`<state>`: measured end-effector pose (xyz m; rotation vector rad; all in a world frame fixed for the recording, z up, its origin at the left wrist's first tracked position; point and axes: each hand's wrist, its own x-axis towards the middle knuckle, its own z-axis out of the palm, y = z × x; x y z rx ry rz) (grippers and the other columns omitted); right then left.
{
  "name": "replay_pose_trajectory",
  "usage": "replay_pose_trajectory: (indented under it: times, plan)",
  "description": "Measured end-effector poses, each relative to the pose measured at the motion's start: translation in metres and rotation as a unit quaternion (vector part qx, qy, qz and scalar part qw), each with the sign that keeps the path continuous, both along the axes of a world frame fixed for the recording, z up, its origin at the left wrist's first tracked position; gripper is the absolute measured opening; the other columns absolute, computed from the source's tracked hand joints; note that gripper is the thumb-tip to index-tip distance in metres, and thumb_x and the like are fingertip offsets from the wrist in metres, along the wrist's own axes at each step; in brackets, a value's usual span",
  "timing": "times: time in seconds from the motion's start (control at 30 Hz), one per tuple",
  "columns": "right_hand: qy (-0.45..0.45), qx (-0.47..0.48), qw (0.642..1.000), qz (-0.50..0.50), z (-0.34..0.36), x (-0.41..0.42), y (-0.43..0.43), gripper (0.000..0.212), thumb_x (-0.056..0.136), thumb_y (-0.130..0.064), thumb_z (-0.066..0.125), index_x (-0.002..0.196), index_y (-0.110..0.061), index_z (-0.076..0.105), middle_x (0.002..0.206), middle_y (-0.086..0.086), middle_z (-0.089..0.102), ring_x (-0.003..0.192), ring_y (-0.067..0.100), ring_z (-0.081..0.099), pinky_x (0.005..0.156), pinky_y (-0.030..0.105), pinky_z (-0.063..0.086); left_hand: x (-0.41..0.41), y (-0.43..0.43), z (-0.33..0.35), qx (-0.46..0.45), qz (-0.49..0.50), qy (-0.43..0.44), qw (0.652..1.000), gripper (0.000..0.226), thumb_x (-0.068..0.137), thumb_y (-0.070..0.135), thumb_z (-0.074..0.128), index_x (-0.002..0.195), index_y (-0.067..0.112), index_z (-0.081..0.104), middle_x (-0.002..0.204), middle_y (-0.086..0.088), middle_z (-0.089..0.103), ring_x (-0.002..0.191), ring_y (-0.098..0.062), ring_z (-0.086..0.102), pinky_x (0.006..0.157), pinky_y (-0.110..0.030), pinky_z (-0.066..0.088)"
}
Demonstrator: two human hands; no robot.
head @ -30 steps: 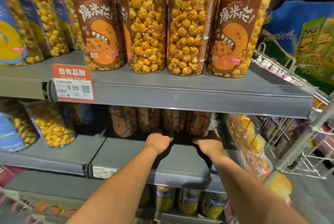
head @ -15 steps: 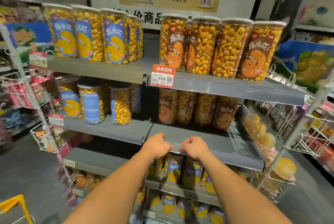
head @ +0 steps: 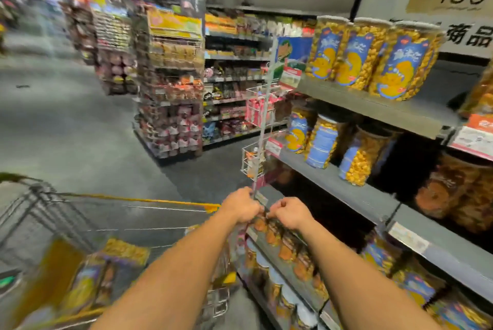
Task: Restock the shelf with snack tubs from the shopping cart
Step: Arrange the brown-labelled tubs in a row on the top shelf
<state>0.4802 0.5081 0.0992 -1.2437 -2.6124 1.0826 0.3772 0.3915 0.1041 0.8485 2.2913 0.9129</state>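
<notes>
In the head view, the left hand (head: 241, 207) and right hand (head: 289, 213) sit side by side just below the middle of the frame, both curled into fists with nothing visibly in them, just in front of a thin wire rack (head: 262, 127). The shopping cart (head: 32, 212) fills the lower left, with blurred snack tubs (head: 88, 281) lying inside it. The grey shelf (head: 373, 108) runs along the right, with blue-labelled popcorn tubs (head: 400, 60) upright on its top board.

Single head-worn view, facing forward and down, shelf (head: 354, 197) close right
</notes>
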Motion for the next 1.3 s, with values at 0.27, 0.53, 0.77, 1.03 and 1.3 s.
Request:
replay_pose_trajectory:
  times: [0.27,0.53,0.77,1.03,1.3]
  plan:
    - [-0.010,-0.035,0.978,0.205,-0.032,-0.150,-0.114,0.022,0.068,-0.032,0.069,0.077,-0.013,0.075,0.079,0.005,0.070,0.080,0.022,0.062,0.078,0.035,0.054,-0.103,-0.138,-0.032,-0.049,0.195,-0.029,0.979,0.065,0.083,0.029,0.069,0.142,0.013,0.046,0.140,-0.008,0.056,0.123,-0.027,0.056,0.099,-0.032,0.046]
    - [-0.057,-0.063,0.946,0.312,-0.077,-0.258,-0.177,0.027,0.077,-0.014,0.073,0.053,-0.020,0.062,0.073,0.004,0.066,0.073,0.020,0.058,0.070,0.035,0.051,-0.168,-0.217,-0.054,-0.117,0.301,-0.040,0.946,0.068,0.083,0.028,0.067,0.146,0.019,0.044,0.143,-0.005,0.053,0.129,-0.024,0.052,0.102,-0.028,0.043]
    - [-0.125,-0.084,0.908,0.390,-0.141,-0.314,-0.194,0.007,0.086,-0.021,0.069,0.089,-0.016,0.072,0.097,0.006,0.071,0.093,0.022,0.066,0.084,0.030,0.052,-0.216,-0.234,-0.100,-0.174,0.336,-0.072,0.923,0.069,0.079,0.026,0.063,0.145,0.020,0.044,0.141,-0.007,0.056,0.123,-0.024,0.057,0.100,-0.032,0.048]
    - [-0.211,-0.059,0.872,0.438,-0.238,-0.347,-0.209,0.023,0.090,-0.022,0.061,0.100,-0.007,0.074,0.097,0.015,0.071,0.094,0.025,0.068,0.074,0.028,0.049,-0.234,-0.259,-0.178,-0.218,0.348,-0.167,0.896,0.049,0.079,0.036,0.053,0.127,0.023,0.055,0.133,-0.010,0.061,0.117,-0.029,0.058,0.091,-0.031,0.047]
    - [-0.325,-0.110,0.848,0.403,-0.333,-0.339,-0.229,0.021,0.088,-0.016,0.063,0.106,-0.010,0.073,0.104,0.009,0.073,0.083,0.020,0.064,0.074,0.031,0.056,-0.259,-0.280,-0.267,-0.295,0.289,-0.237,0.879,0.049,0.091,0.021,0.053,0.139,0.015,0.047,0.138,-0.012,0.055,0.126,-0.031,0.052,0.100,-0.031,0.043]
